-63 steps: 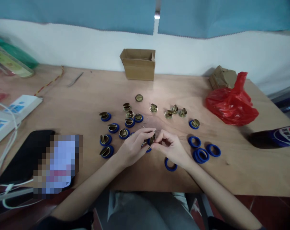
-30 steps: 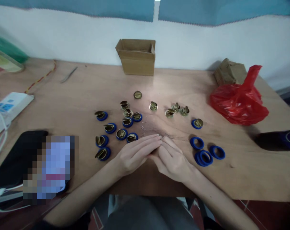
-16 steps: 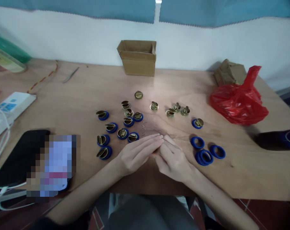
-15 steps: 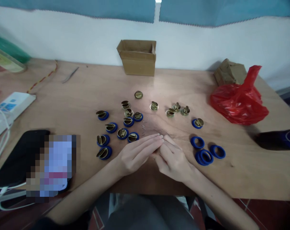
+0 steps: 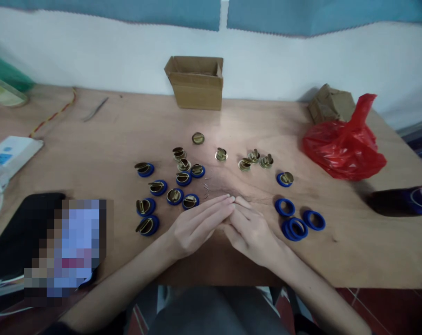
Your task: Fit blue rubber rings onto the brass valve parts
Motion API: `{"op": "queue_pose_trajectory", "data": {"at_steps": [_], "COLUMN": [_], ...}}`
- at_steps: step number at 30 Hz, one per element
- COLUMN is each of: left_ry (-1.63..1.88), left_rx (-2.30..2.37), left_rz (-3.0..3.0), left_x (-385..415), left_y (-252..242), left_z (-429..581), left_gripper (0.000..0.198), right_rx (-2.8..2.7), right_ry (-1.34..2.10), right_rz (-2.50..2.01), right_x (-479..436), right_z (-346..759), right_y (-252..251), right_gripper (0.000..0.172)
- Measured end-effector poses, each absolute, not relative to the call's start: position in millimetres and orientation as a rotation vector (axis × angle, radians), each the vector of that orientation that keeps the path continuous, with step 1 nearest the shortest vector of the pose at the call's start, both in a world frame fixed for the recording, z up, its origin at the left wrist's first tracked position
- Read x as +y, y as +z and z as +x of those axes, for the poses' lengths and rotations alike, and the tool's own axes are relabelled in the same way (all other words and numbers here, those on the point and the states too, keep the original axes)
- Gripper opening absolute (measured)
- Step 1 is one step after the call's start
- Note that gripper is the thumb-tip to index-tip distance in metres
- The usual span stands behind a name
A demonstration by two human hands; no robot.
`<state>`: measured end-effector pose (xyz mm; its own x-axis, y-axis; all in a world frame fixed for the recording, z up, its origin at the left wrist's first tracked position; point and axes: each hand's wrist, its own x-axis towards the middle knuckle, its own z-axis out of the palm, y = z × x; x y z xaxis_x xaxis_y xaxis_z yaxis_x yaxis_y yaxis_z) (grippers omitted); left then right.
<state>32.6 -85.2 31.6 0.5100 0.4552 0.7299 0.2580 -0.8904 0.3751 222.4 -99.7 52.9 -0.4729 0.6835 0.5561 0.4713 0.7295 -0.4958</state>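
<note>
My left hand (image 5: 199,229) and my right hand (image 5: 252,233) meet at the fingertips near the table's front edge. The left fingers lie pressed together, while the right ones are curled in against them. Whatever is between them is hidden. Left of my hands stand several round brass pieces with raised flaps, seated in blue rings (image 5: 191,202); another ringed brass piece (image 5: 285,179) lies to the right. Farther back are several brass pieces without rings (image 5: 245,164). Several loose blue rings (image 5: 286,231) rest beside my right hand, two overlapping. Small curved wire bits (image 5: 206,188) lie just beyond my left fingers.
An open cardboard box (image 5: 198,95) stands against the wall. At the right are a red plastic bag (image 5: 343,151), a brown paper-like package (image 5: 331,104) and a dark bottle (image 5: 399,202). On the left lie a black phone-like device (image 5: 23,228), a white power strip (image 5: 17,153) and cables.
The view has shifted slightly, so the table things sit a little farther left. My hands stay joined in nearly the same pose; the right fingers have moved only a little.
</note>
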Motion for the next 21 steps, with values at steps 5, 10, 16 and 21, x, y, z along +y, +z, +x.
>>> {"op": "queue_pose_trajectory", "data": {"at_steps": [5,10,16,21], "left_ry": [1.334,1.308,1.281,1.257], "left_rx": [0.588,0.579,0.570,0.605], "left_rz": [2.546,2.545,2.588,2.665], "left_x": [-85,-85,-86,-87], "left_y": [29,26,19,20], "left_z": [32,33,33,33], "left_gripper": [0.057,0.057,0.063,0.060], "right_rx": [-2.295,-2.389,-2.410,-2.510], "right_ry": [0.284,0.195,0.161,0.035], "right_rz": [-0.857,-0.880,-0.888,-0.888], "right_x": [-98,-98,-95,-95], "right_z": [228,231,237,240], "right_y": [62,67,63,61], "right_gripper": [0.026,0.034,0.032,0.036]}}
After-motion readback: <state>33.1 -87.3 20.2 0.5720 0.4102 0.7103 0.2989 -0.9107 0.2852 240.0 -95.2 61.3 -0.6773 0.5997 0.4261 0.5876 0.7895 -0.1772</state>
